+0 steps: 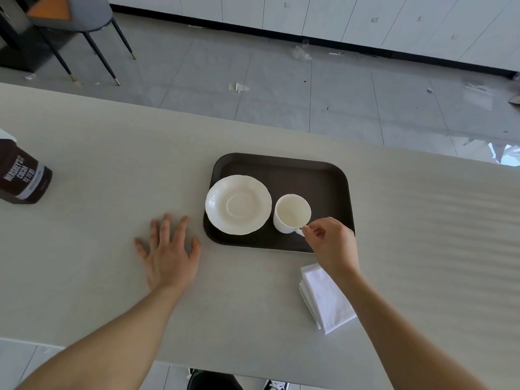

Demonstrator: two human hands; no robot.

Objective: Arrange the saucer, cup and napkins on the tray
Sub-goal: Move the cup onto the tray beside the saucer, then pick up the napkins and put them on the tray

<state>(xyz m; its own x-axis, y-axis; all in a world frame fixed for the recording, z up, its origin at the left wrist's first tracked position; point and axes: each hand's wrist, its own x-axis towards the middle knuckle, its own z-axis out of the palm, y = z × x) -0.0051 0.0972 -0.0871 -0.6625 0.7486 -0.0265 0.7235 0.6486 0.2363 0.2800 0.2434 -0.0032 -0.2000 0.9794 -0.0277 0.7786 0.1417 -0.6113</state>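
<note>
While the folded white napkins lie nearest on the pale table, beside the right forearm, the right hand pinches the white cup's handle on the dark tray, just right of the saucer. The left hand rests flat, fingers spread. Farther left, a brown container reads "HERSHEY'S COCOA". Beyond lie littered grey floor tiles and a chair.

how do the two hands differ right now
The left hand lies flat and spread on the table, empty; the right hand pinches the cup handle. The left hand is beside the tray; the right hand reaches over its near edge. Both are bare.
</note>
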